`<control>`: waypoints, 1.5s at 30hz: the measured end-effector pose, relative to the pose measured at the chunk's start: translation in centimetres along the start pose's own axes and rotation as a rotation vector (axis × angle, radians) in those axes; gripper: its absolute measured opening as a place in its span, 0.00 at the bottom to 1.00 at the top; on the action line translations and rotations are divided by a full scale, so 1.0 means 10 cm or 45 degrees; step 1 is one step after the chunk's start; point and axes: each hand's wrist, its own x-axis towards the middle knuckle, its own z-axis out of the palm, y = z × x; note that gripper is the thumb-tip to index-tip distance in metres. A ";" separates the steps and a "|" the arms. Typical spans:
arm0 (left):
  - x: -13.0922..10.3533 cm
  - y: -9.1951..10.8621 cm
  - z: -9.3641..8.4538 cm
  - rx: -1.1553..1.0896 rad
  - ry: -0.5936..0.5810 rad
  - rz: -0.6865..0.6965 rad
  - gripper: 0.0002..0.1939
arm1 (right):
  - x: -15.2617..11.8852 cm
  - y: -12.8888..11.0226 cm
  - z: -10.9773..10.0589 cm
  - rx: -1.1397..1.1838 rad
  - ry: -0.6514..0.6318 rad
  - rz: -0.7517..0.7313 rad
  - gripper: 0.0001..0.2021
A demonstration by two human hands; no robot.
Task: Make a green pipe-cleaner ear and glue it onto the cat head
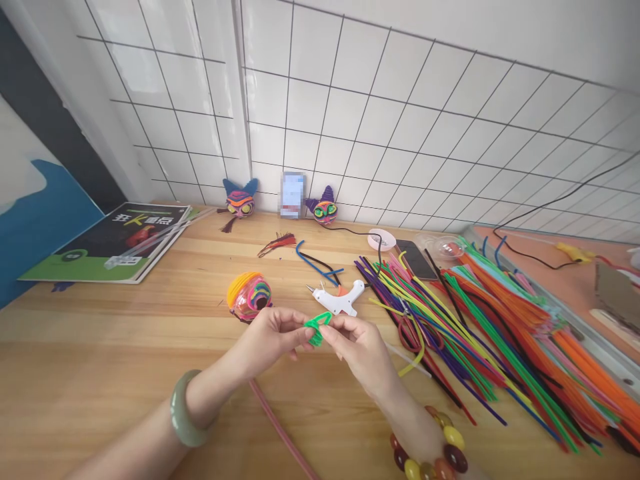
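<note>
A bent green pipe cleaner (316, 328) is pinched between my two hands over the table. My left hand (277, 333) grips its left side between thumb and fingers. At its right end, my right hand (353, 339) closes thumb and forefinger on it. Just beyond the hands lies a white glue gun (341, 300), its nozzle pointing left. A ball (250, 295) wound partly with yellow and multicoloured pipe cleaners, with clear plastic showing, sits behind my left hand. A pink pipe cleaner (277, 427) runs along the table below my hands.
Several loose pipe cleaners (450, 333) spread over the right side. Two finished cat-like heads, one blue-eared (241, 200) and one purple-eared (325, 207), stand by the tiled wall, a phone (293, 195) between them. A book (135, 240) lies left; a pink dish (381, 239) and dark phone (415, 260) lie right.
</note>
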 end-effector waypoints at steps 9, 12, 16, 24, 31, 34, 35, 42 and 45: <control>0.00 -0.01 0.04 -0.070 0.033 -0.023 0.14 | -0.02 -0.04 0.03 -0.164 -0.014 -0.112 0.11; 0.01 -0.02 0.03 -0.082 0.047 -0.066 0.15 | -0.02 -0.03 0.02 -0.273 -0.044 -0.192 0.11; 0.00 -0.02 0.02 -0.164 0.059 -0.127 0.14 | -0.01 -0.04 -0.01 -0.243 -0.113 -0.148 0.11; 0.01 -0.01 0.06 -0.297 0.087 -0.172 0.12 | 0.00 0.00 0.01 -0.211 -0.090 -0.073 0.10; 0.01 -0.02 0.08 -0.360 0.122 -0.199 0.11 | -0.02 -0.01 0.06 -0.284 0.001 -0.093 0.08; 0.01 -0.05 0.07 -0.360 0.125 -0.192 0.10 | -0.03 -0.01 0.05 -0.284 0.018 -0.073 0.08; 0.01 -0.06 0.07 -0.360 0.118 -0.183 0.10 | -0.03 -0.01 0.04 -0.285 0.023 -0.070 0.08; 0.00 -0.05 0.10 -0.366 0.118 -0.164 0.08 | -0.03 -0.02 0.04 -0.303 0.016 -0.106 0.08; -0.01 -0.03 0.11 -0.389 0.124 -0.172 0.09 | -0.05 -0.02 0.05 -0.340 0.036 -0.144 0.08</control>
